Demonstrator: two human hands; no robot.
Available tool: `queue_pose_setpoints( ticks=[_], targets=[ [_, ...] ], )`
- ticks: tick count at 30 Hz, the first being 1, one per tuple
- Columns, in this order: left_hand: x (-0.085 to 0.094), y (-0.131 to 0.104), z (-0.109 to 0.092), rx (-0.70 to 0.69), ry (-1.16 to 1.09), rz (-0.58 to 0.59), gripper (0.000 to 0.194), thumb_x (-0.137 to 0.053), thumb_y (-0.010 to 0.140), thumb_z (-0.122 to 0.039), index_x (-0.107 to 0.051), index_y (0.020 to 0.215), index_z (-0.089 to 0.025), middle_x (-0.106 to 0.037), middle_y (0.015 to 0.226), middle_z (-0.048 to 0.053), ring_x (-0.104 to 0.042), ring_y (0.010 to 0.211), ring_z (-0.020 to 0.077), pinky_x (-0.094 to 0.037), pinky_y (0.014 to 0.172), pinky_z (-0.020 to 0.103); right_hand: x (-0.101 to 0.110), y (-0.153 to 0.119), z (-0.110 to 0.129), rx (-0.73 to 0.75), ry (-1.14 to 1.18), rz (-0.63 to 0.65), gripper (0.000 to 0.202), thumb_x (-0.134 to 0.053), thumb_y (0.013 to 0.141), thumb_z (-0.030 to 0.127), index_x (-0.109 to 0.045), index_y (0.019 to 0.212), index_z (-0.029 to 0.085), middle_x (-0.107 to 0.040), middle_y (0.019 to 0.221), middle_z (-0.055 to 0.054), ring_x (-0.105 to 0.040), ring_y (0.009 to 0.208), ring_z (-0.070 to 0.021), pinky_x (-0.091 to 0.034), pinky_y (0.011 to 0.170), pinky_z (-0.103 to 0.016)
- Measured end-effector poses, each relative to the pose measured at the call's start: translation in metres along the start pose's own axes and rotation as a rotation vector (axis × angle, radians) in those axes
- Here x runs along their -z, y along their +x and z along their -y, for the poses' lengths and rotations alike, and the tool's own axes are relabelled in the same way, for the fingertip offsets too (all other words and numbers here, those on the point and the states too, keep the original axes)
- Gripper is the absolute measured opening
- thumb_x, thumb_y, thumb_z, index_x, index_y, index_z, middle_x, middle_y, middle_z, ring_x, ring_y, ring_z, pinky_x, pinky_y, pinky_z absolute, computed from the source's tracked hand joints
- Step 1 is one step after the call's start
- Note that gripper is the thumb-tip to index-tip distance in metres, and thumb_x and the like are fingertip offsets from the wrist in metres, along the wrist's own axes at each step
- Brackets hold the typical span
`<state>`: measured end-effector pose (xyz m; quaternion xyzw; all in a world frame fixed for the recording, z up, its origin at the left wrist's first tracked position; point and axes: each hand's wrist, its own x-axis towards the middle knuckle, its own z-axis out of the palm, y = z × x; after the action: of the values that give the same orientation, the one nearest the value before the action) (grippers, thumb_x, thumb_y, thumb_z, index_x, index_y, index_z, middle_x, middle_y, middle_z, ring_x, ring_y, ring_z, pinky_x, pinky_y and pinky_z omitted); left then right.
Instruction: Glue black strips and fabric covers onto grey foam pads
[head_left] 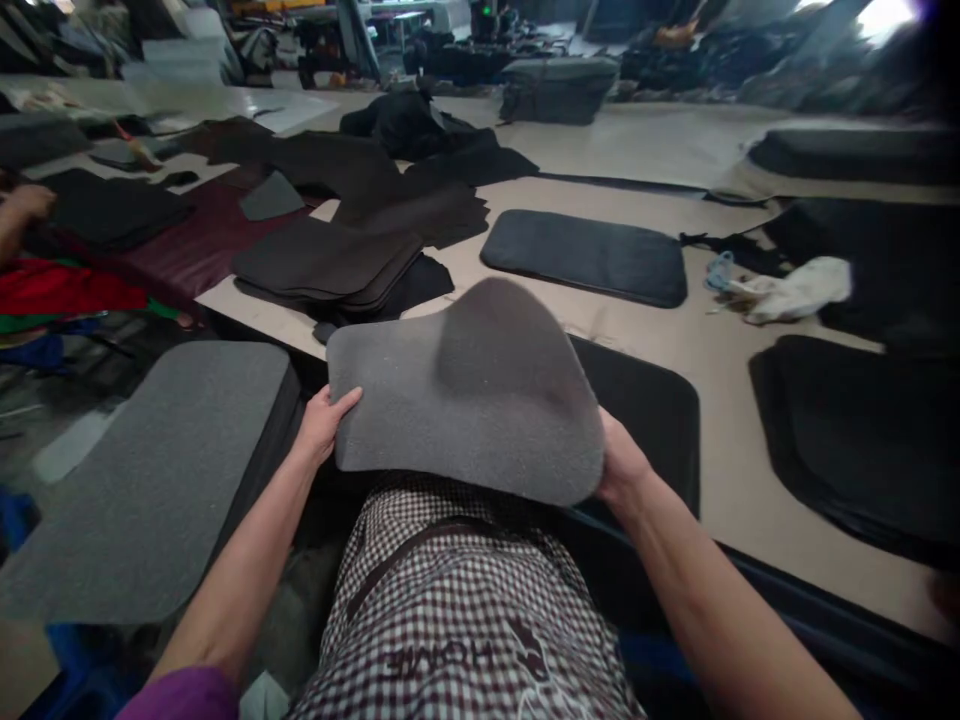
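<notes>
A grey felt-like panel (465, 400) with rounded corners is held up before my checked apron. My left hand (324, 422) grips its left edge, thumb on the upper face. At the right edge, my right hand (621, 460) has hold of the same panel, its fingers mostly hidden behind it. Under the panel's right side, a black padded piece (645, 410) lies on the table. Left of me is a stack of similar grey panels (180, 450).
The pale table (739, 420) carries a stack of dark brown sheets (330, 260), a black rectangular pad (585, 255), a crumpled white cloth (799, 290) and black padded pieces (862, 440) at right. Another person's hand (31, 203) shows at far left.
</notes>
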<state>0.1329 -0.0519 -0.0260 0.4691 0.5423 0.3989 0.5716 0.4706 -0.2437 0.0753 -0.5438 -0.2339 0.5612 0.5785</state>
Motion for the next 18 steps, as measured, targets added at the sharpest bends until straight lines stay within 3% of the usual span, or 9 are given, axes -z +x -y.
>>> queue_pose_setpoints(
  ticks=[2,4,9,12,15,18],
  targets=[
    [0.001,-0.004,-0.006,0.004,-0.035,-0.016,0.063,-0.092,0.065,-0.046,-0.071,0.117,-0.018,-0.078,0.113,0.01,-0.075,0.091,0.0228,-0.062,0.088,0.039,0.008,-0.008,-0.001,-0.043,0.053,0.064,0.072,-0.059,0.082,0.088,-0.076,0.11,0.024,-0.077,0.092,-0.007,-0.074,0.086,-0.0262,-0.061,0.068,-0.036],
    [0.004,-0.005,-0.013,-0.023,-0.022,-0.029,0.062,-0.092,0.066,-0.044,-0.071,0.119,-0.019,-0.078,0.114,0.008,-0.075,0.091,0.0216,-0.062,0.086,0.037,0.013,-0.014,-0.003,-0.075,0.082,0.112,0.077,-0.053,0.083,0.091,-0.074,0.116,0.024,-0.077,0.094,-0.008,-0.074,0.091,-0.0271,-0.061,0.072,-0.037],
    [0.01,-0.002,-0.029,-0.083,0.132,-0.104,0.061,-0.094,0.062,-0.045,-0.074,0.115,-0.022,-0.078,0.115,0.006,-0.075,0.092,0.0219,-0.064,0.082,0.034,0.017,-0.01,-0.003,0.069,-0.006,0.035,0.068,-0.073,0.081,0.076,-0.071,0.12,0.021,-0.076,0.107,-0.009,-0.071,0.096,-0.0264,-0.058,0.08,-0.037],
    [0.009,-0.003,-0.041,-0.096,0.193,-0.132,0.062,-0.094,0.061,-0.044,-0.074,0.118,-0.027,-0.079,0.116,0.001,-0.075,0.091,0.0213,-0.066,0.079,0.034,0.022,-0.003,0.003,0.192,-0.224,-0.027,0.058,-0.083,0.077,0.06,-0.071,0.115,0.018,-0.075,0.107,-0.008,-0.069,0.096,-0.0251,-0.056,0.081,-0.035],
    [0.007,-0.009,-0.065,-0.084,0.206,-0.158,0.057,-0.095,0.057,-0.042,-0.076,0.11,-0.034,-0.08,0.11,-0.005,-0.076,0.085,0.0208,-0.066,0.068,0.033,0.033,-0.005,0.011,0.284,-0.495,-0.148,0.034,-0.076,0.083,0.047,-0.073,0.099,0.017,-0.073,0.094,-0.004,-0.066,0.085,-0.021,-0.051,0.072,-0.032],
    [0.003,-0.016,-0.101,-0.054,0.248,-0.126,0.045,-0.092,0.056,-0.039,-0.079,0.099,-0.04,-0.081,0.098,-0.011,-0.074,0.072,0.02,-0.06,0.052,0.03,0.052,-0.02,0.019,0.364,-0.507,-0.19,0.028,-0.069,0.089,0.046,-0.072,0.097,0.019,-0.071,0.09,-0.002,-0.064,0.081,-0.0182,-0.05,0.069,-0.03]
  ],
)
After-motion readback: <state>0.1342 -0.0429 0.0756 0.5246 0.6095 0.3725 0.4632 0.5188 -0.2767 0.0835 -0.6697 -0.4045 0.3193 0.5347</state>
